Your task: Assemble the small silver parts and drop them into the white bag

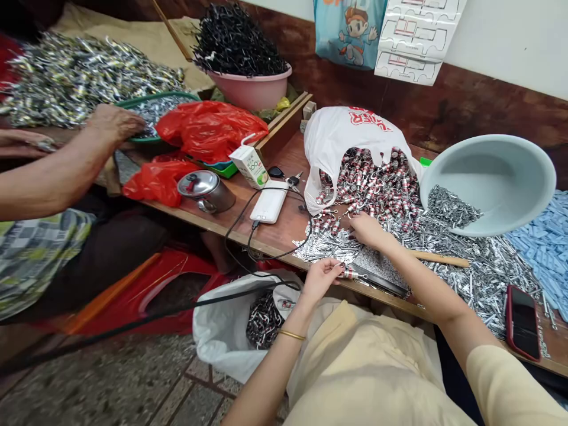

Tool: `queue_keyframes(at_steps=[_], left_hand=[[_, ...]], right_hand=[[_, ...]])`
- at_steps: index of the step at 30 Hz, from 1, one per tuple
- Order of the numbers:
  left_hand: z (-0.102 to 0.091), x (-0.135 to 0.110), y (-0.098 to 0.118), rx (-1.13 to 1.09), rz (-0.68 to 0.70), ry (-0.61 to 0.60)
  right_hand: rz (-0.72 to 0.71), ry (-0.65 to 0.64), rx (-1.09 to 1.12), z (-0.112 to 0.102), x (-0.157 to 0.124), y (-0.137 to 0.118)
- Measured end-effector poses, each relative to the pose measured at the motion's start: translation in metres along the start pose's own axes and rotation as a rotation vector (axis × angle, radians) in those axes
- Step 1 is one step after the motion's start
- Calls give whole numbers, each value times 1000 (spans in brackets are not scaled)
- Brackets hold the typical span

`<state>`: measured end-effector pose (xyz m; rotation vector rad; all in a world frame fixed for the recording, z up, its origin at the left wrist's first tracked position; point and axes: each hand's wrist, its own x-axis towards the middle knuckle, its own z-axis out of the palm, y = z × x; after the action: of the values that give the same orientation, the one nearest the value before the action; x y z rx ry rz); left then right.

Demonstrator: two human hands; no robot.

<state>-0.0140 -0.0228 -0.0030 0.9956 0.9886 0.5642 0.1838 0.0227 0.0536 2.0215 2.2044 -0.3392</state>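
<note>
My left hand (323,277) is closed in a pinch at the table's front edge, holding a small red-and-silver cylindrical piece (350,274) with a metal loop at its end. Farther in, my right hand (369,229) touches the near side of a heap of similar red-and-silver pieces (370,177). Its fingertips are partly hidden, so what they hold, if anything, does not show. The heap spills from a white plastic bag (326,133). Loose slim silver metal parts (331,244) lie around and between both hands.
At right are a grey basin (501,177) holding small metal parts, light-blue strips (548,242), a wooden stick (439,258) and a phone (523,322). Left stand a power bank (270,202) with cable, a drink carton (249,165) and a metal mug (208,192). A co-worker's arm (66,171) reaches in.
</note>
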Motion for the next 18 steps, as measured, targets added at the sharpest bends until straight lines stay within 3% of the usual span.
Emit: queue_keyframes(at_steps=[4, 8, 11, 13, 18], left_hand=[[-2, 6, 9, 50, -45, -73], [-3, 9, 12, 85, -58, -108], [-3, 9, 13, 104, -55, -106], [-2, 8, 14, 119, -57, -106], [-1, 10, 17, 154, -54, -96]], right_hand=[[-29, 7, 17, 3, -4, 6], [-11, 216, 242, 11, -18, 13], [4, 363, 656, 20, -36, 16], [-31, 381, 1026, 27, -50, 16], [-54, 135, 1920, 33, -82, 4]])
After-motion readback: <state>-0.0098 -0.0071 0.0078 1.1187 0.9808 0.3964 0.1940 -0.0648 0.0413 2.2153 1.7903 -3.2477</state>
